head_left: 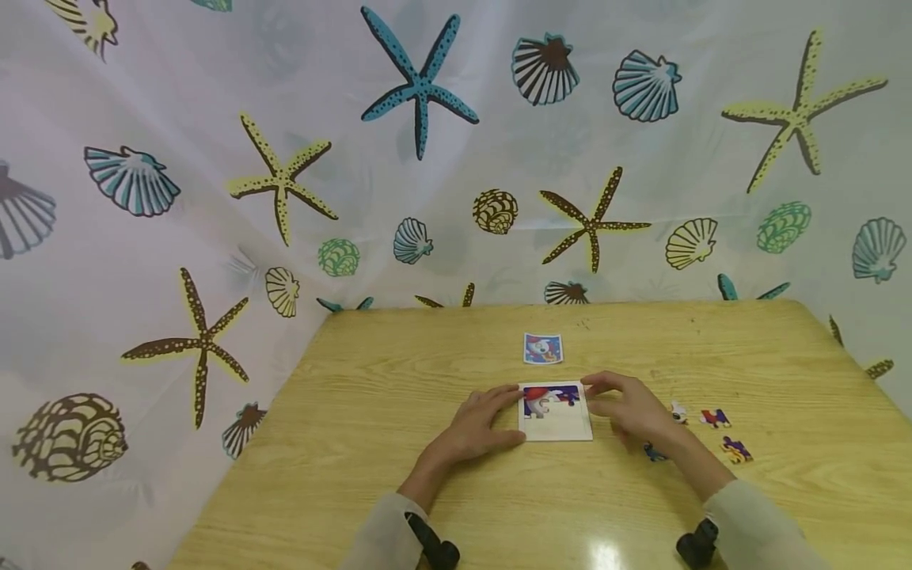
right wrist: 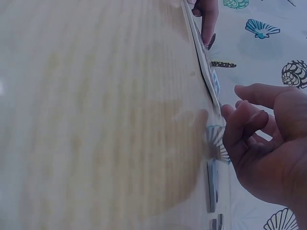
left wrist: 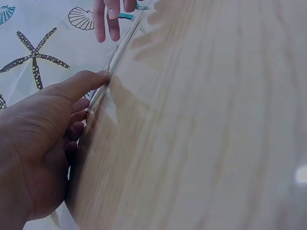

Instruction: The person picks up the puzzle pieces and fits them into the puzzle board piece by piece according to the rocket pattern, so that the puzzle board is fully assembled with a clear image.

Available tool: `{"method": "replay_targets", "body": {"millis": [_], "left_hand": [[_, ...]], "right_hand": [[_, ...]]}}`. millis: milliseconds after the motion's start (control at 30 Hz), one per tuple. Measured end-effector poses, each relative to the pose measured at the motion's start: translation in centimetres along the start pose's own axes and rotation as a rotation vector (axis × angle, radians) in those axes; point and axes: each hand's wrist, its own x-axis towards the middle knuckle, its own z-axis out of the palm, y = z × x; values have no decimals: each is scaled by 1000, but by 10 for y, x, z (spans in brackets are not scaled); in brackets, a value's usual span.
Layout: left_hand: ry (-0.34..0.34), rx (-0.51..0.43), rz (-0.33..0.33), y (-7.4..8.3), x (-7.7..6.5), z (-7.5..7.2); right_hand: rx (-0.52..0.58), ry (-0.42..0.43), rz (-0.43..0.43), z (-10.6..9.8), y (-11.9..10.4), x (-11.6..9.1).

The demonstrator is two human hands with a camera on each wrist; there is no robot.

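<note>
From above the wooden table (head_left: 420, 352), your head camera faces forward and down, far enough back to take in your left hand (head_left: 476, 427), your right hand (head_left: 632, 408), the puzzle board (head_left: 559, 426) and the shell-printed cloth (head_left: 342, 95) behind. Your left-wrist camera (head_left: 430, 542) skims the wooden table sideways, close by your left hand; your right-wrist camera (head_left: 698, 545) does likewise beside your right hand. Both wrist views share the puzzle board, edge-on, each catching the opposite hand's fingers at top.

No text, label, brand, number or sign is legible on the puzzle board (head_left: 559, 427), the loose pieces (head_left: 715, 417), the picture card (head_left: 543, 348) or the printed cloth (head_left: 456, 186).
</note>
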Motion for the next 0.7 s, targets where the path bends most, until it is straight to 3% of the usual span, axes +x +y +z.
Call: {"method": "replay_targets", "body": {"millis": [467, 700], "left_hand": [[12, -12, -16, 2, 1, -1], [-1, -11, -5, 1, 2, -1]], "right_hand": [[-98, 24, 14, -35, 4, -14], [-91, 54, 34, -46, 12, -25]]}}
